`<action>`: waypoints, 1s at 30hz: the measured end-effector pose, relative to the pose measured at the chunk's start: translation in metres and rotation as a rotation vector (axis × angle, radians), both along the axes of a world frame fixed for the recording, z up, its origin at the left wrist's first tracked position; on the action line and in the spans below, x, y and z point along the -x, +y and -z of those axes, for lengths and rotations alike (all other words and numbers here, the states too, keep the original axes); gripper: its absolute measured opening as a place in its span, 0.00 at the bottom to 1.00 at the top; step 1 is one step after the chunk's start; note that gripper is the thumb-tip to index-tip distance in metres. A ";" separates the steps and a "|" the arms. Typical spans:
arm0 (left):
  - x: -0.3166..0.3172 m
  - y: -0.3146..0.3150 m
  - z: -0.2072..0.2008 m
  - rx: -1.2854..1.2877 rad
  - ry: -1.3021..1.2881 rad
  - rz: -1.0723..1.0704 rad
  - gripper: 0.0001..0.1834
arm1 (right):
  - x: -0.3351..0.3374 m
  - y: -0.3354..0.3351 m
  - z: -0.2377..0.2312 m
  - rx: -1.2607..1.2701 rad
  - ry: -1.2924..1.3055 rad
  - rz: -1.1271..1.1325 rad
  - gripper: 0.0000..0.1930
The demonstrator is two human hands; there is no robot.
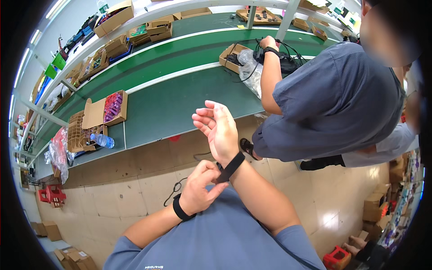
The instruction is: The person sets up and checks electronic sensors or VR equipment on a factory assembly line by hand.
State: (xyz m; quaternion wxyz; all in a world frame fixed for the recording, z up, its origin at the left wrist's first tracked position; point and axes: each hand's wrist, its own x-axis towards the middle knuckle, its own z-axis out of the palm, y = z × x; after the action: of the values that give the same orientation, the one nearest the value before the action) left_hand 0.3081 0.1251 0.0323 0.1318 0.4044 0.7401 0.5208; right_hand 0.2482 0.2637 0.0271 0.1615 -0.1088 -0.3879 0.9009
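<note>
My right hand (222, 132) is raised in front of me, palm turned inward, its fingers stretched out and slightly curved, holding nothing. Around its wrist goes a black wrist strap (233, 166). My left hand (199, 186) is closed at that wrist, its fingers and thumb pinching the loose end of the strap. A second black band (181, 209) sits on my left wrist. Both hands are over my shirt and the floor, apart from the green workbench (180, 105).
A co-worker (333, 99) at the right handles black cables (292, 58) beside an open carton (230, 58). On the bench's left stand a box of purple cylinders (113, 107), a cardboard divider (77, 130) and a water bottle (102, 140). A red stool (52, 195) stands on the floor.
</note>
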 end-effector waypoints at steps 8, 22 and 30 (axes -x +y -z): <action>0.008 -0.005 0.009 -0.236 -0.560 0.022 0.13 | -0.016 0.004 -0.016 0.278 -0.029 -0.015 0.17; 0.033 0.004 0.012 -0.066 -1.092 -0.032 0.10 | -0.008 0.001 -0.013 0.245 0.012 0.019 0.18; 0.065 0.008 0.018 0.101 -1.160 -0.017 0.11 | 0.035 0.011 -0.004 0.310 -0.067 -0.036 0.18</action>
State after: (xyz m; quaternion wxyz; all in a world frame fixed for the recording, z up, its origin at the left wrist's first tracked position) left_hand 0.2435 0.1329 0.0140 0.5307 0.0405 0.5740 0.6223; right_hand 0.2133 0.2751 0.0307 0.1137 -0.1555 -0.2511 0.9486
